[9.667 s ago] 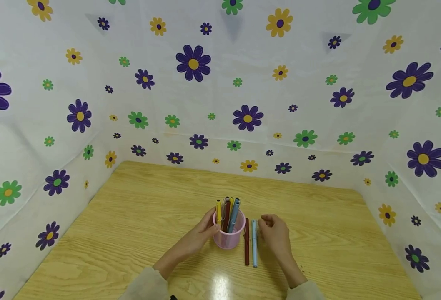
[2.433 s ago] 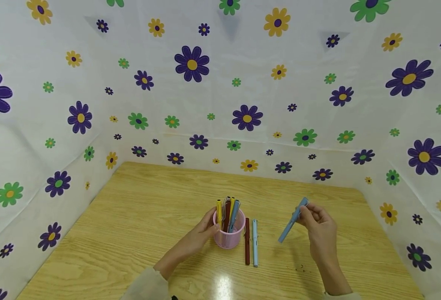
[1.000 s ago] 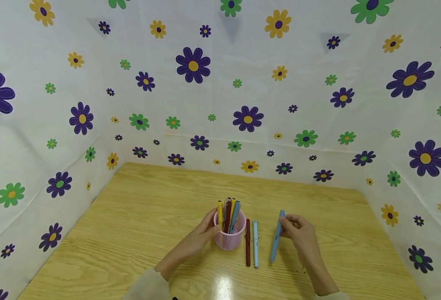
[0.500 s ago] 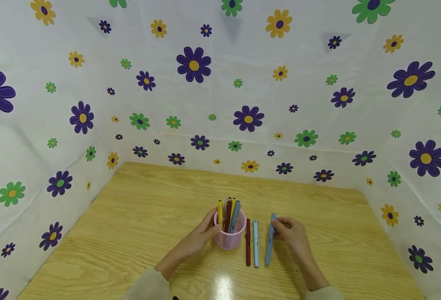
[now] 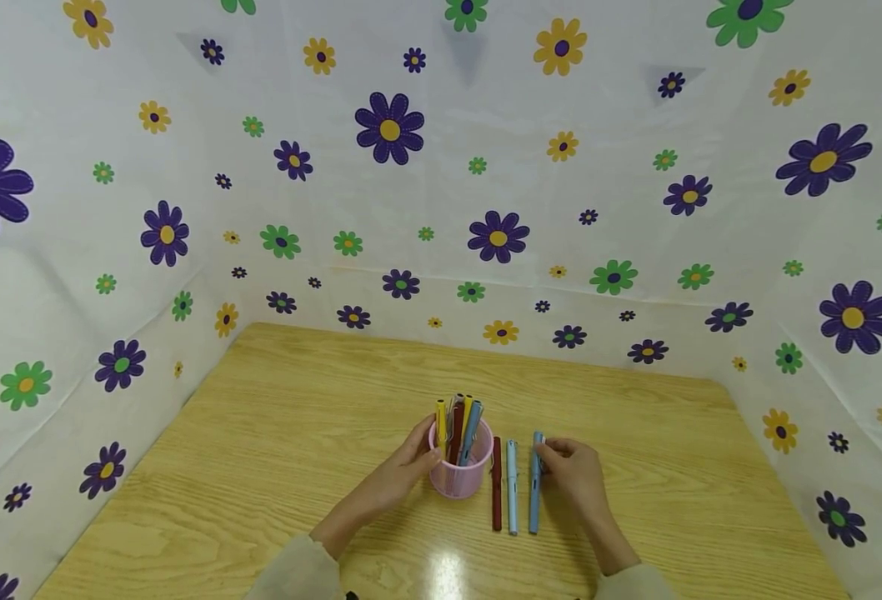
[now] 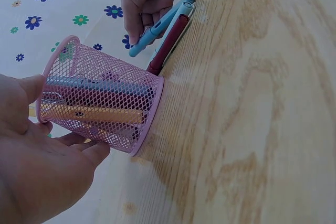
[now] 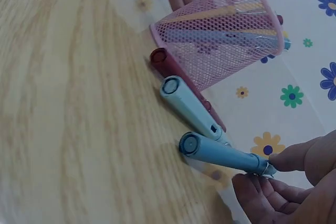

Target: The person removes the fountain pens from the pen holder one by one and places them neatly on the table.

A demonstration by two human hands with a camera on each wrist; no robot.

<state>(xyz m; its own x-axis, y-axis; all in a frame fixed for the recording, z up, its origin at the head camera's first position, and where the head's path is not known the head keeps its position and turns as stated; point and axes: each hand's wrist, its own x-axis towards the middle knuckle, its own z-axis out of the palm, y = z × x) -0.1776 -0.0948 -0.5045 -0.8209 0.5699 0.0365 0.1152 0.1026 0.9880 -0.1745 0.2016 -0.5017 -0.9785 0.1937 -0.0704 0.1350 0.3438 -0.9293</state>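
A pink mesh pen cup [image 5: 459,482] stands on the table with yellow, dark red and blue pens in it. My left hand [image 5: 398,477] holds the cup from its left side, thumb at the rim. With thumb and fingers my right hand [image 5: 578,473] pinches a blue pen [image 5: 534,492] near its clip end, the other end pointing toward me. To its left a light blue pen [image 5: 512,487] and a dark red pen [image 5: 497,485] lie side by side, roughly parallel. In the right wrist view, the blue pen [image 7: 220,153] slants close beside the light blue pen [image 7: 189,106].
The wooden table [image 5: 321,400] reaches back to a white cloth [image 5: 426,192] printed with purple, yellow and green flowers. That cloth also hangs along both sides. A bright light reflection lies on the table's near part.
My right hand has brought the blue pen leftward and down from the right, and it now lines up beside the light blue pen. The left hand stays on the cup.
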